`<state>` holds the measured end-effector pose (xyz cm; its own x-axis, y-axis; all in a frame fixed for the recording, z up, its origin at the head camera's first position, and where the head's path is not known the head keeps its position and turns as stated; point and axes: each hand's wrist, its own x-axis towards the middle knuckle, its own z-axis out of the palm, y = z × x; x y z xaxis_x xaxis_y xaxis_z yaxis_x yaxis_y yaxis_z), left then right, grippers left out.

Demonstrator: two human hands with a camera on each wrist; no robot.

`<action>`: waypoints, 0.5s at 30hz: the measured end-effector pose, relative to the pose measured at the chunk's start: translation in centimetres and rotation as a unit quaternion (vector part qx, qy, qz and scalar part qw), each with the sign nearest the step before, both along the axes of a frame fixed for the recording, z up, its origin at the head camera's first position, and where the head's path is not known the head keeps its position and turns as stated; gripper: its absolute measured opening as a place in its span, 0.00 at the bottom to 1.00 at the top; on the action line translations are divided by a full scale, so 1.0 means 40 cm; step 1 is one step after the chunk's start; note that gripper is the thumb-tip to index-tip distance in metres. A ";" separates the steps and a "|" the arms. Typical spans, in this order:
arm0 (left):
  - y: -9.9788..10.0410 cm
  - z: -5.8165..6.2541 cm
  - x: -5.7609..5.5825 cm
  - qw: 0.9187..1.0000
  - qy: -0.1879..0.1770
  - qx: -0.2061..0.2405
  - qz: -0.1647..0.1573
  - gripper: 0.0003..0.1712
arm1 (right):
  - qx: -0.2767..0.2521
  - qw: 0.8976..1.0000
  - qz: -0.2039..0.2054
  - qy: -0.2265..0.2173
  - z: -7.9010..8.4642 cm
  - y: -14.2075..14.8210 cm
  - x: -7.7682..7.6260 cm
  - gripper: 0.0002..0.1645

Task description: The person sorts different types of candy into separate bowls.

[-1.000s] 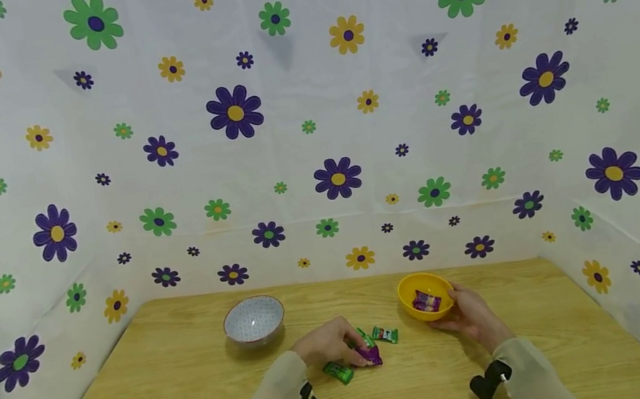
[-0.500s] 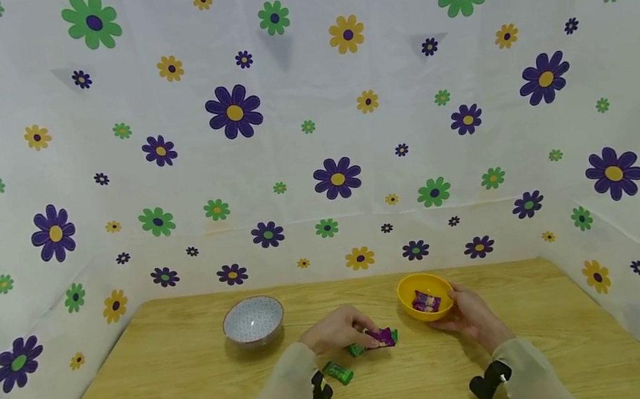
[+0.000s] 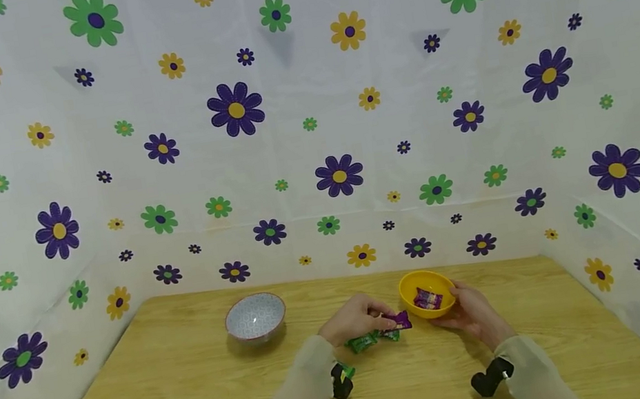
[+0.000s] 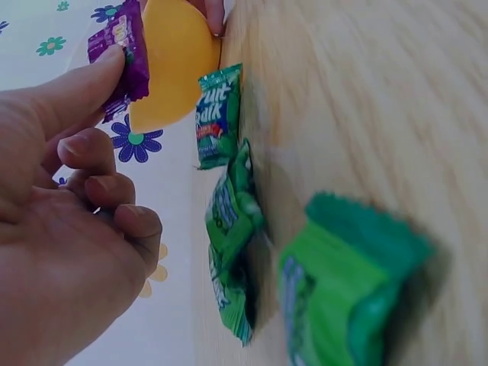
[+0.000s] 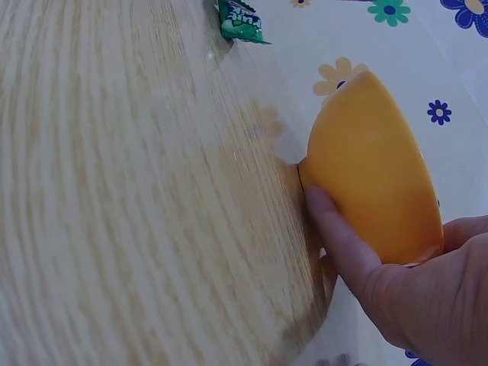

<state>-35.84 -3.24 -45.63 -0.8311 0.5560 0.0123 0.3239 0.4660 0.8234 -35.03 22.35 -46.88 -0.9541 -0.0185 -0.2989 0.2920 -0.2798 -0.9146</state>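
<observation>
My left hand (image 3: 354, 318) pinches a purple-wrapped candy (image 3: 402, 320) between thumb and fingers, just left of the yellow bowl (image 3: 423, 279). In the left wrist view the purple wrapper (image 4: 126, 57) appears at the thumb tip, raised off the table. My right hand (image 3: 473, 316) holds the yellow bowl at its right side, thumb and fingers around the wall (image 5: 374, 175). Purple candy (image 3: 428, 298) lies inside that bowl. Below the left hand lie several green-wrapped candies, one nearest the bowl (image 4: 219, 122), another close to the left wrist camera (image 4: 343, 290).
A patterned grey-blue bowl (image 3: 255, 318) with a red rim stands at the back left of the wooden table (image 3: 168, 391). White cloth with printed flowers (image 3: 296, 126) encloses the table at the back and sides. My left forearm partly covers one green candy (image 3: 348, 369).
My left hand has lifted the purple candy from among the green ones and carried it right, towards the yellow bowl. The right hand and yellow bowl have stayed in place.
</observation>
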 end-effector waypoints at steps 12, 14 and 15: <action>0.035 -0.003 -0.010 0.995 -0.033 0.087 0.045 0.09 | 0.010 1.000 0.019 0.021 -0.006 0.012 -0.001 0.31; 0.038 0.000 -0.011 0.992 -0.036 0.102 0.059 0.09 | 0.005 1.000 0.020 0.021 -0.008 0.009 -0.005 0.31; 0.040 0.001 -0.013 0.992 -0.033 0.105 0.066 0.10 | 0.004 1.000 0.020 0.021 -0.008 0.008 -0.006 0.31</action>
